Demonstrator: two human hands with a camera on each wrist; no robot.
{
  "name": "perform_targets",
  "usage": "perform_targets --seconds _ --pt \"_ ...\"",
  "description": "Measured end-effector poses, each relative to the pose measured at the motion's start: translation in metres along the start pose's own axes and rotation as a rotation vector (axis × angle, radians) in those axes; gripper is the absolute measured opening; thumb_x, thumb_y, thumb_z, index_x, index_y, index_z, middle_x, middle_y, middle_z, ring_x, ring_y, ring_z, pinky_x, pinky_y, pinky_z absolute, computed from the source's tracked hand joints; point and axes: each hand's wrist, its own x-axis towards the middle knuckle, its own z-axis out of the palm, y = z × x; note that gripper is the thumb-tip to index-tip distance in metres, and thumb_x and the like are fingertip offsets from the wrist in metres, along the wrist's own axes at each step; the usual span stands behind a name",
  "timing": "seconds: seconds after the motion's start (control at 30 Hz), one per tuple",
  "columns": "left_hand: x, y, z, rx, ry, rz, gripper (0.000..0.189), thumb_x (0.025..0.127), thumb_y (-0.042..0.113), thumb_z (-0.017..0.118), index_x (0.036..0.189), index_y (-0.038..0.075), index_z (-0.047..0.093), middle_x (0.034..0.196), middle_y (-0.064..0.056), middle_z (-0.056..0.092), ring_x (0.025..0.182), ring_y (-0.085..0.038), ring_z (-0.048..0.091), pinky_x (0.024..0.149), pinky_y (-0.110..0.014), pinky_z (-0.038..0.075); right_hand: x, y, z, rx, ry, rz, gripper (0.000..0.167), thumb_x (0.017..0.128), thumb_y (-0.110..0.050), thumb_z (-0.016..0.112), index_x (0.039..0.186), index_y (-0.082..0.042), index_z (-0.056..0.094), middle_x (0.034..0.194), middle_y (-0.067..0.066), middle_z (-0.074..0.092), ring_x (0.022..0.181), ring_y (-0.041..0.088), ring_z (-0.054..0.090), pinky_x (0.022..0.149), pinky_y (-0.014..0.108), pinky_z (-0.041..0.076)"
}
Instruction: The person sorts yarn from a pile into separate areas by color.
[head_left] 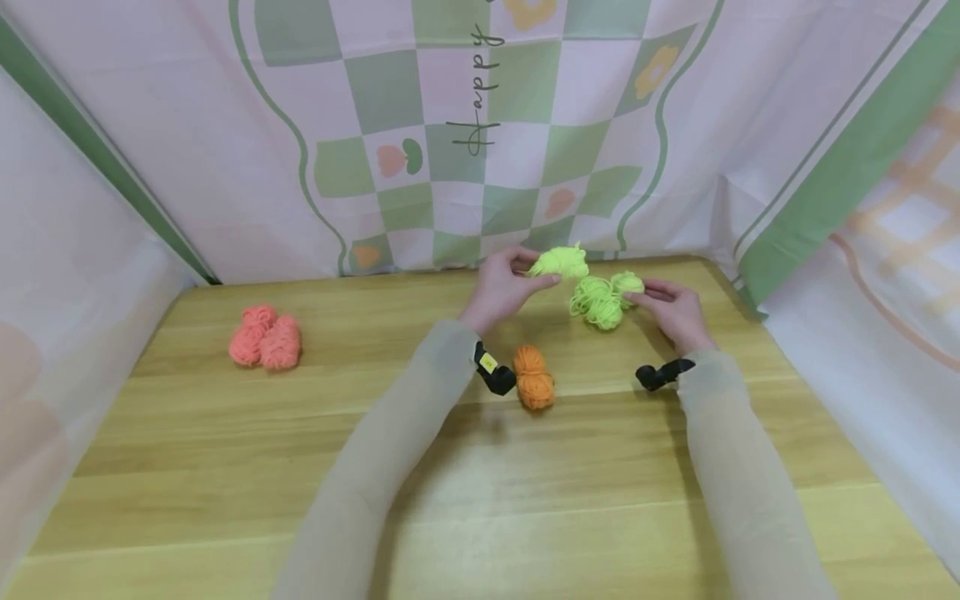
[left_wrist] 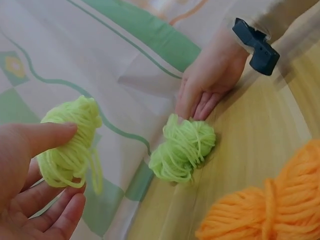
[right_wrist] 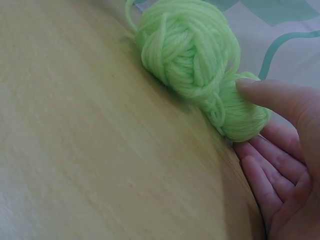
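Note:
My left hand (head_left: 501, 289) pinches a yellow-green ball of yarn (head_left: 564, 262) between thumb and fingers, near the table's back edge. In the left wrist view this yarn ball (left_wrist: 70, 142) is up off the table, with a loose strand hanging from it. To its right, another yellow-green yarn ball (head_left: 597, 302) lies on the table beside a smaller one (head_left: 628, 284). My right hand (head_left: 672, 315) grips the smaller ball, thumb on top and fingers beneath, as the right wrist view shows. An orange yarn bundle (head_left: 534, 377) lies between my forearms.
Coral-pink yarn balls (head_left: 264, 338) sit together at the table's left side. A patterned cloth (head_left: 525, 150) hangs behind the wooden table (head_left: 300, 467), with more cloth at both sides. Each wrist wears a small black camera.

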Motion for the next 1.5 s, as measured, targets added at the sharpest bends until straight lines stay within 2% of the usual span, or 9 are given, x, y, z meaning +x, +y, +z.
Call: perform_targets --seconds 0.17,0.3,0.43,0.7,0.9,1.03,1.3,1.5 --pt "0.008 -0.007 0.009 0.047 0.027 -0.035 0.042 0.085 0.027 0.086 0.117 0.005 0.068 0.114 -0.005 0.068 0.105 -0.018 0.062 0.086 -0.026 0.053 -0.001 -0.002 -0.002 0.0 -0.002 -0.001 0.088 0.087 -0.051 0.078 0.152 -0.003 0.044 0.148 0.02 0.05 0.136 0.032 0.045 0.115 0.045 0.035" --pt "0.008 -0.019 0.017 0.075 0.034 -0.105 0.044 0.084 0.03 0.086 0.117 0.006 0.069 0.112 -0.005 0.069 0.102 -0.018 0.063 0.086 -0.028 0.053 -0.002 -0.002 -0.003 0.007 -0.013 0.004 0.089 0.088 -0.051 0.078 0.153 -0.003 0.042 0.149 0.02 0.049 0.138 0.032 0.043 0.115 0.045 0.034" --pt "0.004 -0.032 0.024 0.042 0.043 -0.166 0.045 0.084 0.028 0.087 0.119 0.005 0.068 0.111 -0.006 0.068 0.101 -0.018 0.062 0.086 -0.028 0.054 -0.003 -0.002 -0.002 0.009 -0.019 0.01 0.087 0.089 -0.05 0.077 0.153 -0.004 0.042 0.15 0.02 0.048 0.139 0.033 0.042 0.115 0.045 0.034" --pt "0.001 -0.052 0.027 0.052 0.089 -0.22 0.042 0.084 0.026 0.087 0.114 0.002 0.07 0.108 -0.008 0.069 0.101 -0.022 0.063 0.086 -0.031 0.054 -0.002 -0.001 -0.002 0.013 -0.019 0.012 0.088 0.088 -0.051 0.078 0.153 -0.003 0.042 0.15 0.02 0.049 0.138 0.032 0.043 0.115 0.045 0.034" --pt "0.003 -0.058 0.034 0.051 0.079 -0.247 0.04 0.085 0.022 0.086 0.117 0.005 0.069 0.11 -0.008 0.067 0.1 -0.021 0.063 0.083 -0.03 0.054 -0.001 0.0 -0.002 0.01 -0.015 0.007 0.089 0.087 -0.052 0.078 0.153 -0.004 0.043 0.149 0.019 0.049 0.138 0.032 0.043 0.115 0.045 0.034" --pt "0.003 -0.054 0.039 0.031 0.04 -0.238 0.041 0.087 0.017 0.084 0.121 0.003 0.067 0.112 -0.01 0.067 0.1 -0.022 0.064 0.08 -0.03 0.056 -0.001 0.0 -0.002 0.013 -0.016 0.008 0.09 0.086 -0.052 0.079 0.153 -0.004 0.042 0.15 0.019 0.049 0.138 0.032 0.043 0.115 0.045 0.034" --pt "0.001 -0.043 0.05 0.07 -0.046 -0.196 0.033 0.091 0.009 0.078 0.122 0.003 0.069 0.115 -0.011 0.069 0.106 -0.023 0.063 0.087 -0.029 0.053 0.001 0.001 -0.002 0.024 -0.01 0.014 0.088 0.086 -0.052 0.079 0.152 -0.004 0.044 0.148 0.019 0.05 0.137 0.03 0.044 0.115 0.044 0.033" --pt "0.002 -0.042 0.057 0.025 -0.157 -0.108 0.053 0.091 -0.006 0.069 0.142 -0.001 0.056 0.136 -0.017 0.061 0.118 -0.027 0.062 0.092 -0.026 0.053 0.0 0.001 0.0 0.041 0.006 0.0 0.075 0.092 -0.041 0.076 0.15 -0.003 0.048 0.145 0.019 0.053 0.13 0.026 0.05 0.113 0.039 0.037"
